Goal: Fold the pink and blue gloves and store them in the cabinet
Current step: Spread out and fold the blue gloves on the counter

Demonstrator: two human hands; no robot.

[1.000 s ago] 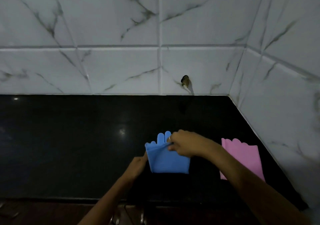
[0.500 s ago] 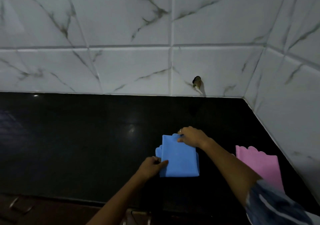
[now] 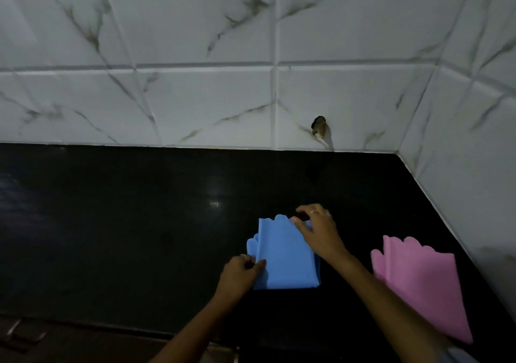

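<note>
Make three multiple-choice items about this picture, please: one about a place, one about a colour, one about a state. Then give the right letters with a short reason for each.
1. Where does the pink glove lie?
A. on the blue glove
B. on the black countertop, on the right-hand side of the blue glove
C. against the back wall

2. What colour is the glove under both hands?
A. blue
B. pink
C. white

3. What state is the blue glove in?
A. hanging from the wall
B. rolled into a ball
C. folded flat on the countertop

Answers:
1. B: it lies on the countertop, apart from the blue one.
2. A: the left hand and right hand both touch the blue glove.
3. C: it shows a flat folded panel, fingertips peeking out.
</note>
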